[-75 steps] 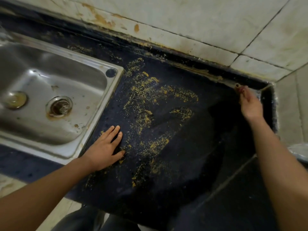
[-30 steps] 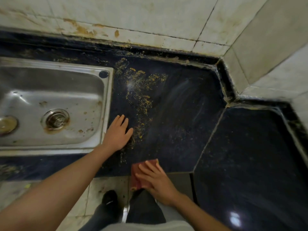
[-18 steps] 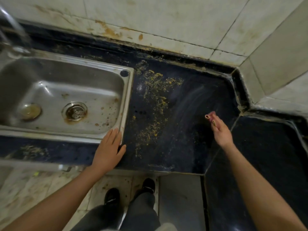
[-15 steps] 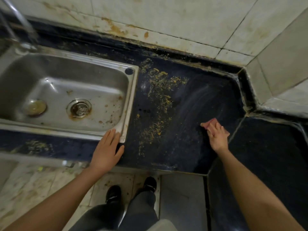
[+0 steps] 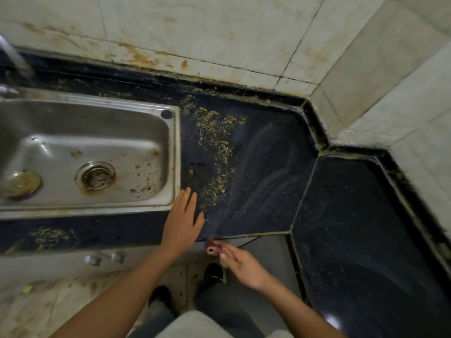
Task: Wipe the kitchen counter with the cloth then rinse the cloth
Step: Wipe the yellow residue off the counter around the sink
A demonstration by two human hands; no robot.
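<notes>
A: Around the counter (image 5: 268, 172)?
B: Sink (image 5: 177, 152) at left, yellow residue (image 5: 214, 147) centre; left hand (image 5: 183, 222) flat, fingers straight.
A: The cloth (image 5: 211, 248)?
B: Lower centre, below the front edge, bunched, pinched by the right hand (image 5: 244, 265); axis indiscernible.

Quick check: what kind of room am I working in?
Most likely a home kitchen corner: a stainless steel sink set into a dark stone counter, with stained tiled walls behind.

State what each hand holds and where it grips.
Right hand pinches the reddish cloth by one end; left hand holds nothing, flat on the counter.
</notes>
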